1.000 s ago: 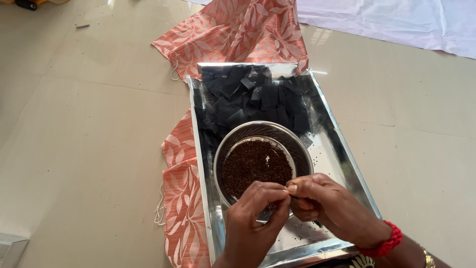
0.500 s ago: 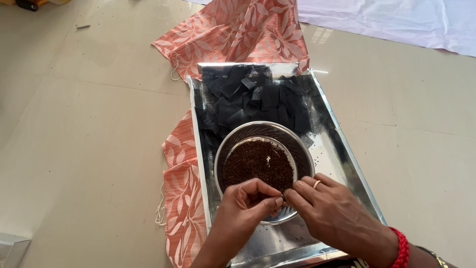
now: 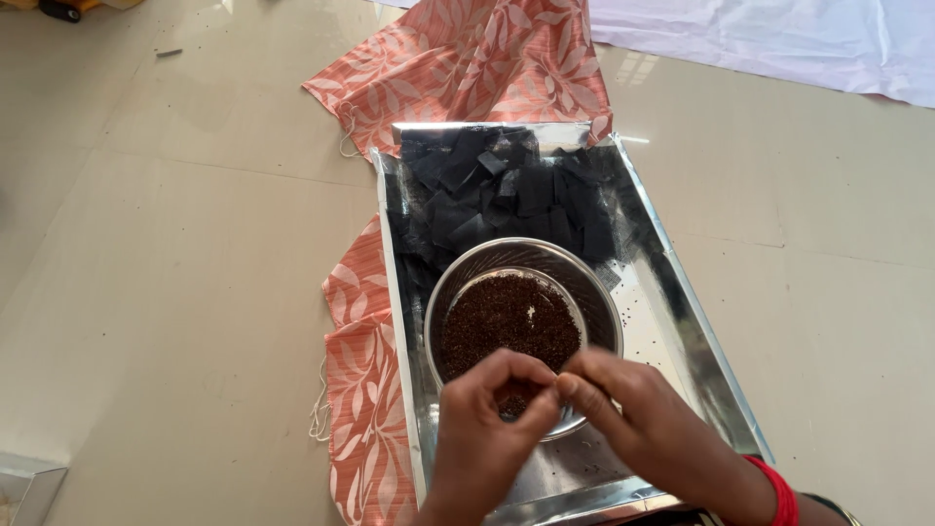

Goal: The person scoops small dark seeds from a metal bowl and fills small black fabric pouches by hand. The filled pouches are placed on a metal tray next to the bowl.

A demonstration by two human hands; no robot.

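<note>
Fingertips of left hand [image 3: 482, 443] and right hand [image 3: 648, 429] over seed bowl [image 3: 594, 282]

Two bare hands, no gloves, no sleeves visible on either forearm. Left hand [image 3: 484, 443]: nothing worn, no ring or band seen; short nails on the visible fingers. Right hand [image 3: 638, 419]: a red bangle [image 3: 776, 490] circles the wrist, smooth and plain, on the side of the hand away from the steel bowl [image 3: 584, 282]. Just past the bangle, further from the bowl, a thin gold-coloured band [image 3: 845, 513] shows at the frame edge, mostly cut off. Ring on this hand: cannot tell.
</note>
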